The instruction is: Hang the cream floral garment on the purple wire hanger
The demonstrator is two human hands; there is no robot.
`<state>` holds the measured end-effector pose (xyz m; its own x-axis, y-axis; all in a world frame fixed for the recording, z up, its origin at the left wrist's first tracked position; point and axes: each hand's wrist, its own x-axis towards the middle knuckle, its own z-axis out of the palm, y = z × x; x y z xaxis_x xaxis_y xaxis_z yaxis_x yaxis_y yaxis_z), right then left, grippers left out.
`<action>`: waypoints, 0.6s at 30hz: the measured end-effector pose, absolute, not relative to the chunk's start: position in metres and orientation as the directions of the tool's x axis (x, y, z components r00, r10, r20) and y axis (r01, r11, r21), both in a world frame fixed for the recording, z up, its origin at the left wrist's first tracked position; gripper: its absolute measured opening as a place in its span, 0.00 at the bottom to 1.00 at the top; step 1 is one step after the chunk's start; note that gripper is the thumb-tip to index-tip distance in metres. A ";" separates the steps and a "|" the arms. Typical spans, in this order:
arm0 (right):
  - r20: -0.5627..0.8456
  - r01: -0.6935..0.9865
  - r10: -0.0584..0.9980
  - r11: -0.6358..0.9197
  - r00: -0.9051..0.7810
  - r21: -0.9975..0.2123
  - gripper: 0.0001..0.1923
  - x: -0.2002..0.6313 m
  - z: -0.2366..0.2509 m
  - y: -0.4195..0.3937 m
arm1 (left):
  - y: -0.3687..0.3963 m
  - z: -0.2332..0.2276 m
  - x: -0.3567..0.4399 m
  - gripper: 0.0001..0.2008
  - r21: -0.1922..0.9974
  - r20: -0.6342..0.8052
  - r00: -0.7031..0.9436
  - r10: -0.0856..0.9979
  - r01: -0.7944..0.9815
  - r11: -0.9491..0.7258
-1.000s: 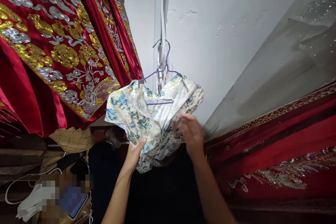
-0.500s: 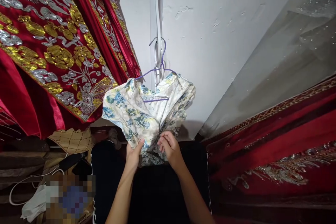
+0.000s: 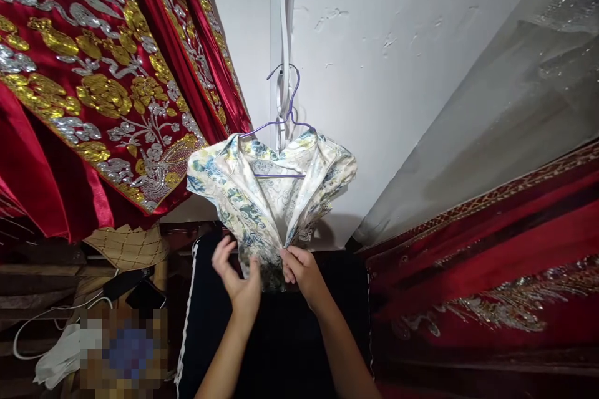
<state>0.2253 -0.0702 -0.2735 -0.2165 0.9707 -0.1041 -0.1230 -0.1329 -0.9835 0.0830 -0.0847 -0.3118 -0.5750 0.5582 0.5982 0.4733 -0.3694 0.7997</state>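
A short-sleeved floral shirt in white, blue and yellow hangs on a purple wire hanger, with its front parted in a deep V. My right hand pinches the front edge of the shirt at the bottom of that V. Beside the shirt's lower left side is my left hand, fingers spread and a little blurred; it grips nothing. The lower part of the shirt is dark and crumpled between the hands, partly hidden by them.
The hanger hooks onto a white strap along the pale wall. Red embroidered cloth hangs at left; more red cloth is at right. Black cloth lies below my hands. A cable and white bag lie lower left.
My left hand has let go of the shirt's left side and opened. My right hand has closed on the front edge. The shirt's neckline has spread wider.
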 end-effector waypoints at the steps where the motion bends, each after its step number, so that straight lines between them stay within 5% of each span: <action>1: -0.120 -0.111 0.963 -0.150 -0.242 -0.983 0.22 0.224 -0.273 -0.072 | -0.087 -0.314 0.090 0.24 0.779 0.611 -0.443 0.656 0.481 -0.402; 4: -0.127 -0.049 0.945 -0.148 -0.302 -0.988 0.18 0.222 -0.269 -0.074 | -0.091 -0.321 0.109 0.14 0.828 0.518 -0.222 0.826 0.373 -0.418; 8: -0.085 -0.012 0.949 -0.093 -0.304 -0.996 0.16 0.231 -0.241 -0.057 | -0.087 -0.324 0.115 0.03 0.857 0.491 -0.263 0.830 0.318 -0.406; 14: 0.140 -0.255 0.985 0.110 -0.103 -0.961 0.18 0.250 -0.130 0.010 | -0.086 -0.319 0.117 0.04 0.877 0.439 -0.157 0.885 0.292 -0.383; 18: 0.317 -0.253 0.947 0.295 -0.047 -0.921 0.19 0.243 -0.078 0.021 | -0.080 -0.301 0.113 0.05 0.881 0.396 0.039 0.917 0.265 -0.392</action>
